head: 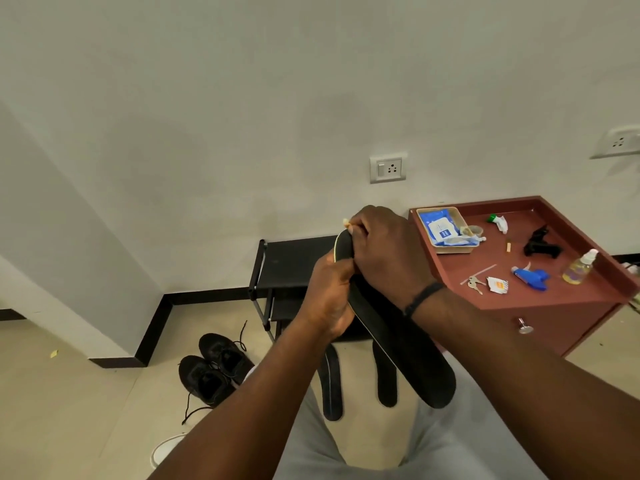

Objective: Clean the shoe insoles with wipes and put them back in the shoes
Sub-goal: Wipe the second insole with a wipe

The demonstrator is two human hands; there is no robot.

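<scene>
I hold a long black insole (408, 341) up in front of me, its heel end low at the right. My left hand (329, 299) grips its edge near the toe from below. My right hand (384, 251) is curled over the toe end and pinches a small pale wipe (347, 223) against it. Two more black insoles (331, 386) (386, 379) lie on the floor between my knees. A pair of black laced shoes (214, 368) stands on the floor to the left. A blue wipes pack (440, 226) sits in a beige tray (453, 250) on the red cabinet.
The red-brown cabinet (554, 306) at the right carries keys, a blue sprayer (531, 277), a clear spray bottle (580, 266), a black object and small bits. A black shoe rack (287, 268) stands against the wall behind my hands. A white shoe tip (166, 448) shows at the lower left.
</scene>
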